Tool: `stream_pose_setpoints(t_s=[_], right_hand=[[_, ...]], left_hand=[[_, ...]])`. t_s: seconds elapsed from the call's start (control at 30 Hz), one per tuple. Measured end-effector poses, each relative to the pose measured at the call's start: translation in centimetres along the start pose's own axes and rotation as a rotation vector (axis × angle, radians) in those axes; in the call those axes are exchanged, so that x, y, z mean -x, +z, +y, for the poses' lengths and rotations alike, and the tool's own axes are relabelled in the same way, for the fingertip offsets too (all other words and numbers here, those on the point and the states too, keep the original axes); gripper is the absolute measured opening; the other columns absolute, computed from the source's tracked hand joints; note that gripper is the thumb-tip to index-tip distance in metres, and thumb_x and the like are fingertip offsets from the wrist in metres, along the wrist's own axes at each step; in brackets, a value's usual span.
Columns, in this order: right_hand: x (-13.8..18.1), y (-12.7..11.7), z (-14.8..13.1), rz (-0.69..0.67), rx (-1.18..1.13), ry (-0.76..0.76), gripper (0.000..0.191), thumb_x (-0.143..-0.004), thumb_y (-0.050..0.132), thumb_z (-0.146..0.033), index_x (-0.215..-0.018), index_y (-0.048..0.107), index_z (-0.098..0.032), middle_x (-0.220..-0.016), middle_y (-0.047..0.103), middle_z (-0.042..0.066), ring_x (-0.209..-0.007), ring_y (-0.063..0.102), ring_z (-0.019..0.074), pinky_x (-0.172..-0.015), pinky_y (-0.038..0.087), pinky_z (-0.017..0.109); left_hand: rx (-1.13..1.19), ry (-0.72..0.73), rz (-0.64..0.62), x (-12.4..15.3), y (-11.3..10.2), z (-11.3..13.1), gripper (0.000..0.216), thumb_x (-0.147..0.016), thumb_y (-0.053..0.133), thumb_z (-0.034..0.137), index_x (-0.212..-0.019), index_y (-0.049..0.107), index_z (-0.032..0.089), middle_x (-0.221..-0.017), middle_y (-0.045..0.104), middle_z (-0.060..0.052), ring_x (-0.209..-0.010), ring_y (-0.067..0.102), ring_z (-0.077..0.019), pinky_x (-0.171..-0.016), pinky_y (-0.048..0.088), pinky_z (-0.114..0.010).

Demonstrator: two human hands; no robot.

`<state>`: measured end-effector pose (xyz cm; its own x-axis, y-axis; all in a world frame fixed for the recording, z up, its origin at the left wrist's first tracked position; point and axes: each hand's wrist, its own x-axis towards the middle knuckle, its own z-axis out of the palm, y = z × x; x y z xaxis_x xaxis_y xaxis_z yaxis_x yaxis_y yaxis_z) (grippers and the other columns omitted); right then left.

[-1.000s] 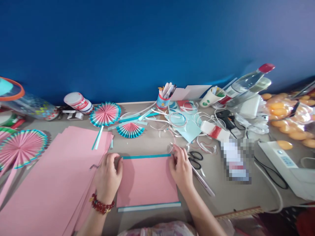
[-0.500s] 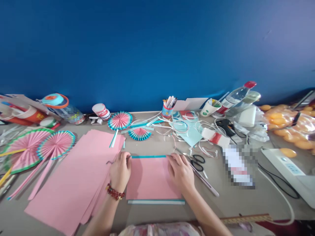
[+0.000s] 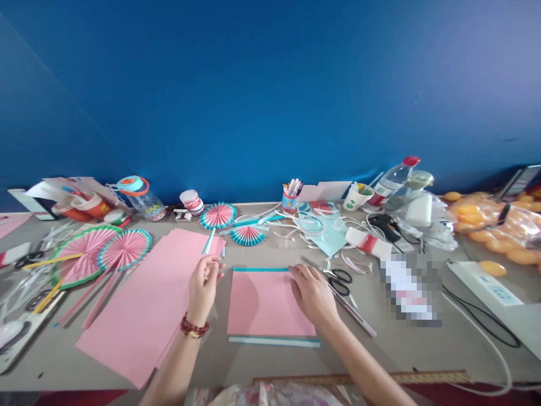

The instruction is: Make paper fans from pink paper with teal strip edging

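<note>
While lifted, left hand off pink sheet.

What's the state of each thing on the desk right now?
Left hand: lifted, beside the pink sheet, whether it pinches anything unclear.
Right hand: flat on the sheet's right edge.
Pink sheet: flat, teal strips along far and near edges.
Pink stack: lying flat, fanned.
Scissors: closed, lying flat.
Bottle: capped, leaning.
Round fans: unfolded, lying flat.
Half fan: half open.
Pen cup: upright, full.
</note>
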<state>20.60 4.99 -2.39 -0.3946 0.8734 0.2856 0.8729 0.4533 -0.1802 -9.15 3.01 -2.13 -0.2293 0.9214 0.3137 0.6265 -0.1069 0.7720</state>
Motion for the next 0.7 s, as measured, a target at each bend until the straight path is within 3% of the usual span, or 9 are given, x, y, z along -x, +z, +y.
stream_pose_setpoints(t_s=[0.07,0.13,0.2,0.27,0.37,0.5,0.7], right_hand=[[-0.4,-0.2,-0.6,0.007,-0.005,0.002,0.032,-0.097,0.046,-0.020,-0.123,0.064,-0.016,-0.117,0.066,0.012,-0.101,0.057,0.0272,-0.088,0.048,0.041],[-0.8,0.0,-1.7,-0.011,-0.022,-0.028,0.033,-0.097,0.047,-0.021,-0.126,0.062,-0.017,-0.122,0.065,0.011,-0.104,0.058,0.0269,-0.089,0.048,0.041],[-1.1,0.7,-2.9,-0.034,-0.051,-0.095,0.037,-0.097,0.049,-0.024,-0.133,0.058,-0.018,-0.132,0.062,0.010,-0.115,0.056,0.0267,-0.096,0.046,0.042],[-1.3,1.6,-3.7,-0.039,-0.067,-0.180,0.046,-0.097,0.052,-0.030,-0.141,0.051,-0.017,-0.141,0.057,0.010,-0.127,0.049,0.0270,-0.106,0.039,0.044],[-1.0,2.7,-3.3,-0.039,-0.048,-0.240,0.056,-0.097,0.052,-0.042,-0.146,0.045,-0.018,-0.148,0.051,0.010,-0.135,0.044,0.0280,-0.114,0.031,0.048],[0.5,2.8,-0.6,0.019,0.051,-0.135,0.059,-0.097,0.050,-0.049,-0.146,0.046,-0.017,-0.149,0.049,0.011,-0.136,0.044,0.0309,-0.114,0.028,0.053],[2.0,3.2,1.4,0.120,0.161,-0.009,0.064,-0.096,0.050,-0.048,-0.145,0.045,-0.008,-0.148,0.048,0.020,-0.134,0.047,0.0341,-0.112,0.030,0.053]], left_hand=[[-0.088,0.132,-0.098,0.2,0.0,0.9,0.031,-0.101,0.039,0.033,-0.125,0.054,0.022,-0.121,0.067,-0.011,-0.111,0.067,-0.0240,-0.091,0.057,-0.040],[-0.275,0.354,-0.280,0.6,0.6,1.8,0.041,-0.100,0.042,0.033,-0.139,0.048,0.023,-0.141,0.057,-0.012,-0.131,0.053,-0.0268,-0.109,0.044,-0.047],[-0.423,0.542,-0.432,1.2,1.6,2.0,0.053,-0.100,0.043,0.036,-0.150,0.036,0.021,-0.154,0.042,-0.013,-0.141,0.041,-0.0283,-0.116,0.033,-0.051],[-0.527,0.639,-0.489,1.6,2.7,1.5,0.065,-0.099,0.043,0.045,-0.155,0.026,0.017,-0.158,0.033,-0.015,-0.143,0.039,-0.0296,-0.117,0.031,-0.052],[-0.626,0.684,-0.477,1.7,3.2,-0.4,0.078,-0.097,0.042,0.056,-0.157,0.018,0.013,-0.159,0.029,-0.017,-0.143,0.038,-0.0297,-0.117,0.032,-0.049],[-0.693,0.636,-0.390,1.6,2.3,-2.5,0.087,-0.093,0.041,0.064,-0.157,0.014,0.011,-0.158,0.030,-0.019,-0.143,0.037,-0.0313,-0.116,0.032,-0.049],[-0.761,0.545,-0.310,2.1,1.9,-3.2,0.085,-0.093,0.040,0.066,-0.155,0.027,0.010,-0.157,0.033,-0.020,-0.144,0.034,-0.0357,-0.114,0.030,-0.056]])
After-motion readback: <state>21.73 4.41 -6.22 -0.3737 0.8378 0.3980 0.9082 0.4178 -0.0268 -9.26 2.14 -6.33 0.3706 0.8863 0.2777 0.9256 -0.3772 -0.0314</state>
